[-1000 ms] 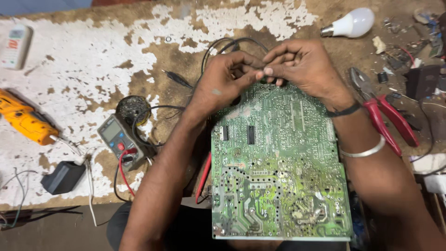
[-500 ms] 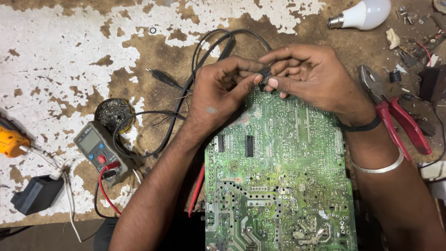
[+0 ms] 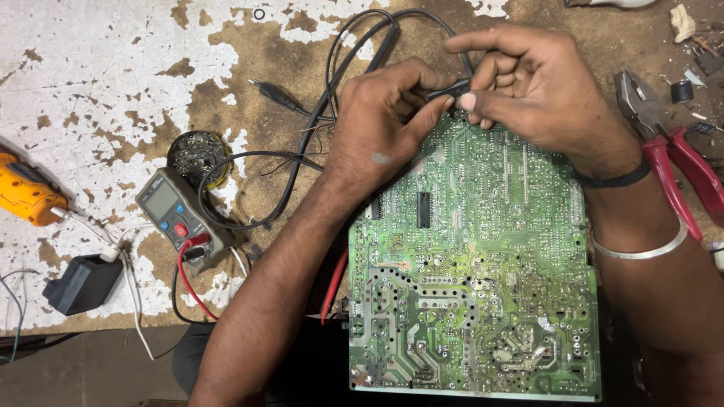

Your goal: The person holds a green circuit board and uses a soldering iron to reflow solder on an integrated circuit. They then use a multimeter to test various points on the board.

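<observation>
Hands meet at the far edge of the green circuit board [image 3: 475,264], both pinching a small black probe [image 3: 445,91] that lies roughly sideways, left hand [image 3: 377,124] and right hand [image 3: 535,90] each with a clenched grip on it. Board's long axis runs away from the person. Multimeter [image 3: 177,215] left, red pliers [image 3: 664,151] right, black cable [image 3: 302,151] looping across the counter [image 3: 90,83].

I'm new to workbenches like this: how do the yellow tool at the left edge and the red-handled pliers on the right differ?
The yellow tool is chunky, with a white cord at its end; the red-handled pliers are slim, bare grey metal at the jaws, with no cord. The tool is partly cut off by the picture's edge; the pliers lie beside the green circuit board. Neither is in a hand.
</observation>
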